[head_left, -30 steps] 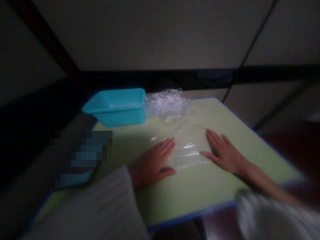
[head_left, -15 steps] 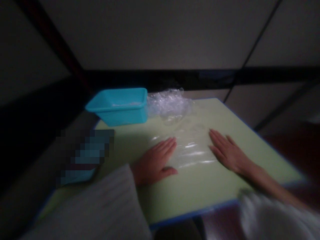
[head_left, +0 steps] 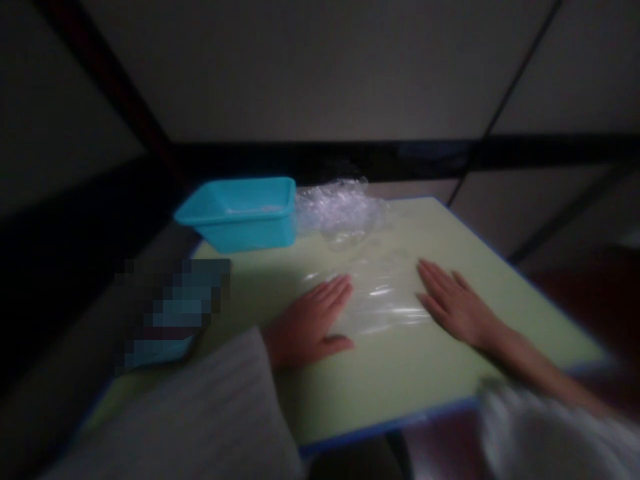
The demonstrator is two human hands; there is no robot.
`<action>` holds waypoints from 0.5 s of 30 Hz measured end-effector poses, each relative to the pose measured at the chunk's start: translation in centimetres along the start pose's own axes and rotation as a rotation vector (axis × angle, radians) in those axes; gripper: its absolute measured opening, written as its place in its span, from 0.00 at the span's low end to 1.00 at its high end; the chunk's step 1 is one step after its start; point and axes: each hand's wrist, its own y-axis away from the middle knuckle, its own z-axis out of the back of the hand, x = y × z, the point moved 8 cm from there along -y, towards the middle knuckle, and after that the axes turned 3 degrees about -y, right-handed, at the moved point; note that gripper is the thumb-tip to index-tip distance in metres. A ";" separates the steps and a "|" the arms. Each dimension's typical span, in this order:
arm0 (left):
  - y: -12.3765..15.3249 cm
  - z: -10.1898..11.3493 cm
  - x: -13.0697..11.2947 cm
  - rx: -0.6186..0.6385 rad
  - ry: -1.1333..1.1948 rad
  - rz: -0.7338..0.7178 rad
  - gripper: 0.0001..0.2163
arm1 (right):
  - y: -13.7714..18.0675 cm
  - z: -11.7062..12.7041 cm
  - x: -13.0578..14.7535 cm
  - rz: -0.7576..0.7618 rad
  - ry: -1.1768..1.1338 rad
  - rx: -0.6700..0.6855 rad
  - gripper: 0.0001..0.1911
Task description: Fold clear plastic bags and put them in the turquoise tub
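A clear plastic bag [head_left: 383, 303] lies flat on the pale yellow table [head_left: 390, 373], with bright streaks of light along its creases. My left hand [head_left: 310, 323] rests palm down on the bag's left side, fingers stretched out and thumb apart. At the bag's right edge, my right hand [head_left: 455, 303] also lies flat with its fingers extended. Neither hand grips anything. The part of the bag beneath my left hand is hidden.
A turquoise plastic basket [head_left: 250, 230] stands at the table's back left. Beside it is a crumpled heap of clear plastic [head_left: 340, 207]. A blurred-out flat object [head_left: 180, 313] lies at the left edge. A wall panel [head_left: 320, 73] rises behind the table.
Both hands stay almost in place on the bag. The light streaks on the plastic have shifted slightly, and the view has moved a touch.
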 end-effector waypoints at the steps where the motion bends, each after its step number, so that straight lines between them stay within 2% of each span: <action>1: 0.0 0.0 0.0 0.004 -0.002 0.000 0.38 | 0.0 0.0 0.0 -0.001 0.002 0.000 0.32; 10: 0.0 0.1 -0.1 0.018 -0.021 0.004 0.37 | -0.2 -0.2 -0.1 -0.034 -0.011 0.045 0.34; 15: 0.0 0.1 -0.1 0.013 -0.023 0.005 0.37 | 0.3 -0.5 -1.3 -0.124 -0.034 0.051 0.34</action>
